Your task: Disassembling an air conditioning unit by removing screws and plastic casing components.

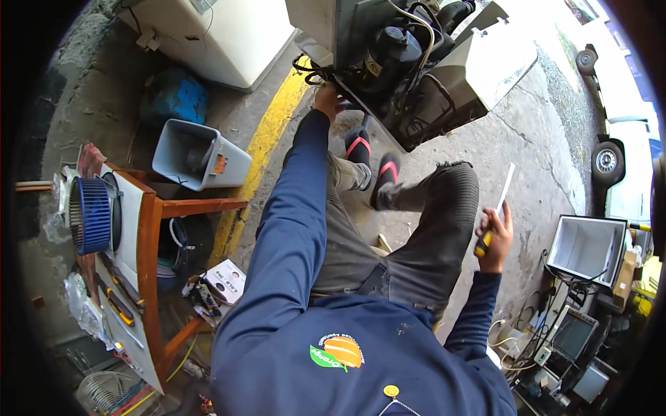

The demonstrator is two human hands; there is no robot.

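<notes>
In front of me a white appliance (pixel 496 66) stands tilted, its open back showing a black compressor (pixel 393 54) with pipes and wires. My left hand (pixel 327 102) reaches forward to its near lower corner. The fingers look curled around the metal edge there, beside some black cables (pixel 310 69); the fingertips are partly hidden. Out to the right, away from the appliance, my right hand (pixel 497 239) is closed around a hand tool (pixel 485 243). It has a yellow-and-black handle and a long, slim, pale blade pointing up and away.
A grey bin (pixel 201 156) and a wooden table (pixel 147 277) with a blue fan wheel (pixel 94 216) and tools stand left. Another white appliance (pixel 236 41) is beyond them. An open white box (pixel 586 246) and cables lie right, near a parked vehicle (pixel 624 159).
</notes>
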